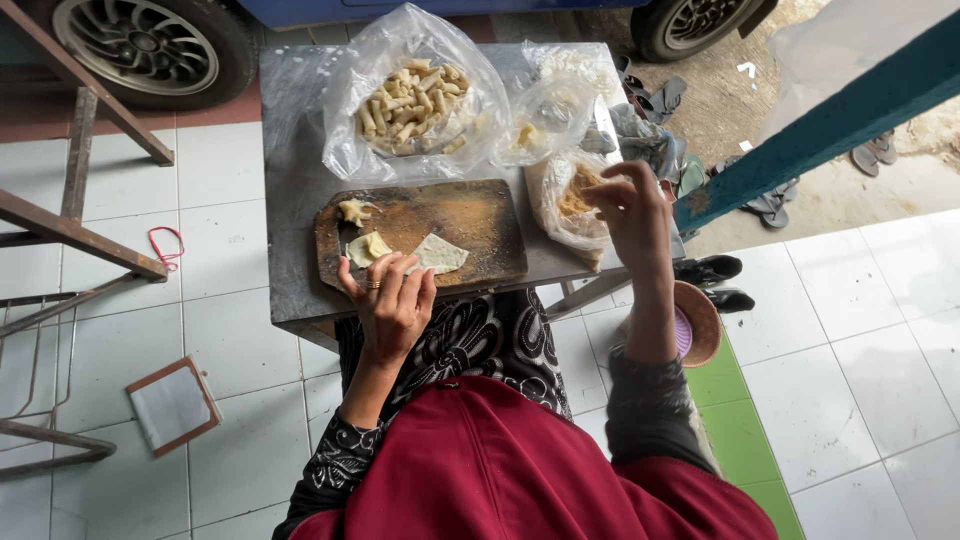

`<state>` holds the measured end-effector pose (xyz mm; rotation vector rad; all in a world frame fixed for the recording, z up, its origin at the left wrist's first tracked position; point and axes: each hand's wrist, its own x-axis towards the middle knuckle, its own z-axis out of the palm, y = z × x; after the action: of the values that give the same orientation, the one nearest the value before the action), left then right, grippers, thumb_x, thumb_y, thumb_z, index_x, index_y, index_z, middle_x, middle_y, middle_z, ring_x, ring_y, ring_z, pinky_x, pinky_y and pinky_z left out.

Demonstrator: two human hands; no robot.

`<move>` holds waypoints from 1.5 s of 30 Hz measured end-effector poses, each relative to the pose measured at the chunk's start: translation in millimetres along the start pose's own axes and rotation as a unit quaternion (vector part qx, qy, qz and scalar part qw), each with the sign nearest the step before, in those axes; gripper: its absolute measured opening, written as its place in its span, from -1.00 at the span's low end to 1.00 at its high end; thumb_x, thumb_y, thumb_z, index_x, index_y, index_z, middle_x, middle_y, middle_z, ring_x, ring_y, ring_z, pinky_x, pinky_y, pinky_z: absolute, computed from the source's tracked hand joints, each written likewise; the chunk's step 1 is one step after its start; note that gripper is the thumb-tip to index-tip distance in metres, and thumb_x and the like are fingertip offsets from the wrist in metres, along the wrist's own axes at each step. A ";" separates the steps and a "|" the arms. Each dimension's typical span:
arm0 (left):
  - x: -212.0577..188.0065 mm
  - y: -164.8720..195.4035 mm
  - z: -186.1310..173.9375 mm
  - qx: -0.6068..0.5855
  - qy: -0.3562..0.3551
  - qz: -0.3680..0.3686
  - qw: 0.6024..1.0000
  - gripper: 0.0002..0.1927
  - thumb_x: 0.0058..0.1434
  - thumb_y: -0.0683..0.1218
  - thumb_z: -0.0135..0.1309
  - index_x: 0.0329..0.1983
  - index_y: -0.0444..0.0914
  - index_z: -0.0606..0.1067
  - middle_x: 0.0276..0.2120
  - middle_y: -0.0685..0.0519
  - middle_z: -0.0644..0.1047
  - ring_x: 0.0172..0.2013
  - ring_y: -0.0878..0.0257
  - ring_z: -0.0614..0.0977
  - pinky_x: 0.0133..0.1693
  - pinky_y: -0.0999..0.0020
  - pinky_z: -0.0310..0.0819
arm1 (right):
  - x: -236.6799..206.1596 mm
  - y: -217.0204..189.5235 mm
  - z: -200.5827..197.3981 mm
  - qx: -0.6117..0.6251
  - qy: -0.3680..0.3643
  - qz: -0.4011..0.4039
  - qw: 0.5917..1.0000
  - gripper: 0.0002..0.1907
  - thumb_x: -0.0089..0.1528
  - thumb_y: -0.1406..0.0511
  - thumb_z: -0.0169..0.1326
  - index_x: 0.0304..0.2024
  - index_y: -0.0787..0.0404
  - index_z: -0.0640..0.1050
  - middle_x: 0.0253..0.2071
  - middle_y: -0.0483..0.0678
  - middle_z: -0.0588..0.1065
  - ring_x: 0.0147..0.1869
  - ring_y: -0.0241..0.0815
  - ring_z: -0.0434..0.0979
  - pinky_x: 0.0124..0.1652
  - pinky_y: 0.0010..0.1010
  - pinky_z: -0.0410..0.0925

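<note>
Hands at a wooden board (470,225) with dough wrappers.
Left hand (392,300), fingers loosely curled, rests on a wrapper (367,247) at the board's 7 o'clock; right hand (630,210), at 3 o'clock, pinches filling over a bag (560,215).

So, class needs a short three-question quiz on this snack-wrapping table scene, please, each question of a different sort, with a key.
1. True or false: the left hand rests at the wooden board.
2. Where does the right hand reach? A) a bag of filling B) the big bag of rolls C) the floor
3. Fill in: a flat wrapper lies on the ____.

Key: 1 true; 2 A; 3 board.
</note>
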<state>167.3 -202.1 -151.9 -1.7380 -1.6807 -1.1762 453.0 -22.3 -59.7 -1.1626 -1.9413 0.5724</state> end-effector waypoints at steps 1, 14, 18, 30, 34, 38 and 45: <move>1.4 0.5 0.5 -0.005 0.001 -0.004 1.000 -0.88 0.28 -0.11 0.32 -0.28 -0.21 0.60 -0.10 0.12 0.55 0.07 0.17 0.56 0.39 -0.31 -0.18 | 6.5 1.2 -3.4 -0.053 -0.030 -0.002 0.998 -0.71 0.30 0.43 0.17 0.04 0.24 0.42 -0.13 -0.03 0.66 -0.07 -0.15 0.72 -0.23 -0.37 0.55; 1.7 6.9 -24.9 0.083 -0.073 -0.208 0.972 -0.87 0.21 0.00 0.34 -0.25 -0.10 0.67 0.01 0.15 0.49 0.19 0.10 0.41 0.29 -0.43 -0.22 | 19.8 13.0 26.8 -0.279 -0.103 -0.096 0.950 -0.68 0.23 0.51 0.16 -0.02 0.25 0.39 -0.31 0.09 0.64 -0.23 0.06 0.68 -0.23 -0.12 0.45; 3.7 10.5 -18.6 0.080 -0.076 -0.209 0.972 -0.87 0.20 0.00 0.34 -0.25 -0.09 0.67 0.01 0.15 0.47 0.19 0.11 0.40 0.29 -0.45 -0.17 | 24.9 25.0 33.6 -0.229 -0.062 -0.011 0.971 -0.63 0.19 0.46 0.27 -0.03 0.27 0.41 -0.28 0.17 0.63 -0.24 0.04 0.69 -0.28 -0.20 0.49; 11.4 14.5 -13.1 0.079 -0.067 -0.214 0.971 -0.89 0.16 -0.03 0.34 -0.31 -0.11 0.65 0.01 0.11 0.44 0.16 0.08 0.40 0.27 -0.44 -0.12 | -6.1 -39.1 93.6 0.350 -0.196 0.134 0.906 -0.69 0.25 0.48 0.17 -0.02 0.27 0.37 -0.15 0.17 0.64 -0.04 -0.04 0.73 -0.05 -0.35 0.64; 11.9 15.8 -12.7 0.085 -0.063 -0.217 0.971 -0.89 0.17 -0.06 0.34 -0.35 -0.14 0.63 0.00 0.11 0.43 0.16 0.09 0.40 0.28 -0.43 -0.11 | -45.4 -71.2 154.7 0.147 -0.151 -0.045 0.976 -0.69 0.23 0.42 0.23 -0.05 0.26 0.40 -0.16 0.02 0.66 -0.05 -0.17 0.72 -0.18 -0.44 0.57; 12.1 16.9 -12.6 0.093 -0.061 -0.211 0.971 -0.91 0.18 -0.08 0.33 -0.34 -0.15 0.63 0.00 0.09 0.43 0.14 0.08 0.40 0.26 -0.42 -0.08 | -59.0 -77.3 158.3 -0.069 -0.115 -0.231 0.964 -0.87 0.34 0.34 0.21 -0.10 0.15 0.52 -0.21 -0.10 0.59 -0.13 -0.15 0.61 -0.19 -0.34 0.47; 15.0 18.7 -8.2 0.109 -0.062 -0.209 0.970 -0.91 0.14 -0.08 0.32 -0.39 -0.15 0.62 -0.03 0.09 0.44 0.12 0.07 0.42 0.27 -0.39 -0.04 | -65.8 -64.4 139.6 -0.118 -0.029 -0.298 0.947 -0.78 0.31 0.34 0.14 0.03 0.10 0.55 -0.07 -0.18 0.62 -0.10 -0.25 0.62 -0.08 -0.35 0.28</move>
<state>181.5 -202.9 -130.9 -1.3887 -2.2361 -1.0147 324.4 -108.8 -122.6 -0.6322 -2.3123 0.0504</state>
